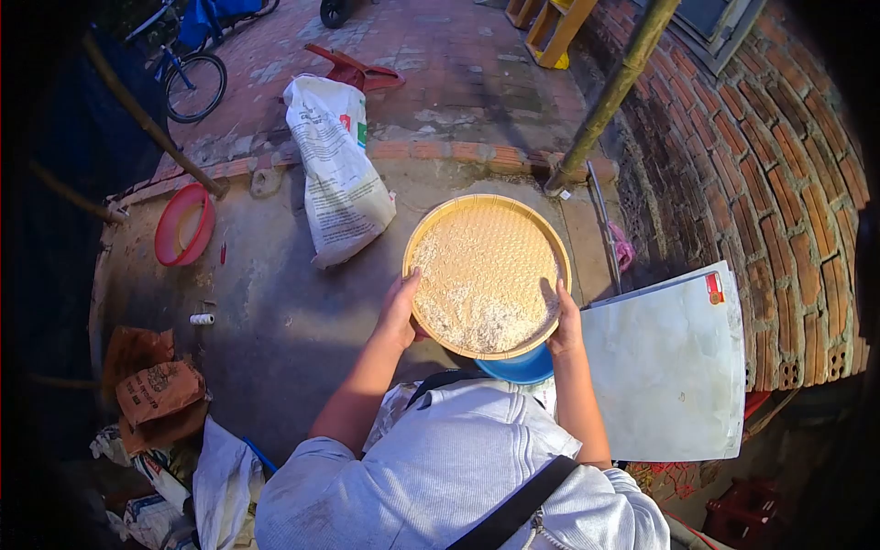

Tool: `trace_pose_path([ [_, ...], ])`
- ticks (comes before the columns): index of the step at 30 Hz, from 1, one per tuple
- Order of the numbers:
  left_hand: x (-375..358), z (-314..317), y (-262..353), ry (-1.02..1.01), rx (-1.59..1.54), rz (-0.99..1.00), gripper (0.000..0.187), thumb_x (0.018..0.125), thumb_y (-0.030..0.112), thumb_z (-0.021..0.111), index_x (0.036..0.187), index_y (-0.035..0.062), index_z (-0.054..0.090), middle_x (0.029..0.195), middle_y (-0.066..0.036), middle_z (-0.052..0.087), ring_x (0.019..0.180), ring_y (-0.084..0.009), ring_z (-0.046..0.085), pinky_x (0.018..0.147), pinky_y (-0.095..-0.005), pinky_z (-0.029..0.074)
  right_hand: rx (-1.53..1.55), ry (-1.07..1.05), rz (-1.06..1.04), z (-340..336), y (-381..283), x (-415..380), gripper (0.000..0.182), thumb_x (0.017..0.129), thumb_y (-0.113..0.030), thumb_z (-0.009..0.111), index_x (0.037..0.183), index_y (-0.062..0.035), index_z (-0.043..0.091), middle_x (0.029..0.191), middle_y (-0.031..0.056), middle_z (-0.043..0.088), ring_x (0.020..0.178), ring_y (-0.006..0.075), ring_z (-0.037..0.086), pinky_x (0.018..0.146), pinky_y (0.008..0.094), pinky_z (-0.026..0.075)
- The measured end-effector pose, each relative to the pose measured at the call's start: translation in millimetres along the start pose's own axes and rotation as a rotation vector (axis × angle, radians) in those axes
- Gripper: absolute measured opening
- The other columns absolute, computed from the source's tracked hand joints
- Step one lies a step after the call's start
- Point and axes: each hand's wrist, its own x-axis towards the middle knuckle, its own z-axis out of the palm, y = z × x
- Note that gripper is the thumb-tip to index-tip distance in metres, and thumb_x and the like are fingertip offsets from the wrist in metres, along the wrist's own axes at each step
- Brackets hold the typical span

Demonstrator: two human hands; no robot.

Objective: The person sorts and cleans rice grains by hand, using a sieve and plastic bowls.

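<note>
A round woven tray [488, 203] is held up in front of my body, with pale grains [486, 316] gathered mostly toward its near edge and thinly scattered farther up. My left hand [401, 312] grips the tray's left rim, thumb on top and the other fingers partly hidden below. On the right rim, my right hand [566, 321] holds on in the same way, its thumb over the edge. Beneath the tray's near side, part of a blue basin [521, 368] shows.
A white sack [344, 183] lies ahead, near a red stool [353, 69]. To the left are a pink basin [174, 234], a spool [202, 319] and brown paper bags [160, 394]. A white panel [655, 367] lies right, beside a brick wall [779, 202] and bamboo pole [614, 96].
</note>
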Motion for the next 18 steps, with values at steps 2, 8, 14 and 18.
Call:
trace_pose_path([
  [2,-0.3,12.7,2.9,-0.024,0.042,-0.059,0.044,0.089,0.028,0.054,0.126,0.0066,0.043,0.115,-0.014,0.055,0.101,-0.0218,0.057,0.087,-0.0348,0.046,0.024,0.014,-0.047,0.2,-8.2,-8.1,0.046,0.091,-0.036,0.051,0.119,0.0002,0.049,0.109,0.0119,0.059,0.098,0.0242,0.058,0.085,0.0365,0.047],
  [8,16.6,41.4,-6.5,-0.051,0.5,0.687,0.052,0.083,0.017,0.062,0.129,0.0067,0.041,0.119,-0.014,0.054,0.107,-0.0265,0.054,0.093,-0.0371,0.041,0.13,0.047,-0.136,-2.3,-24.2,-24.4,0.044,0.092,-0.036,0.049,0.118,-0.0013,0.05,0.109,0.0123,0.06,0.098,0.0258,0.058,0.085,0.0372,0.047],
  [14,-21.2,107.1,-6.0,-0.564,1.366,1.203,0.032,0.081,0.014,0.062,0.112,0.0088,0.06,0.118,-0.009,0.057,0.109,-0.0251,0.052,0.095,-0.0345,0.039,0.257,0.098,-0.216,-18.7,-30.8,-37.6,0.044,0.092,-0.036,0.048,0.119,-0.0015,0.049,0.112,0.0136,0.058,0.099,0.0275,0.058,0.087,0.0386,0.047],
  [18,-37.2,135.0,-27.2,-1.033,1.408,1.069,0.021,0.08,0.018,0.063,0.1,0.0098,0.065,0.109,-0.004,0.061,0.102,-0.023,0.055,0.089,-0.0339,0.044,0.297,0.097,-0.235,-34.1,-37.4,-47.9,0.045,0.093,-0.037,0.045,0.12,-0.0016,0.048,0.113,0.014,0.058,0.1,0.0286,0.057,0.088,0.0404,0.046],
])
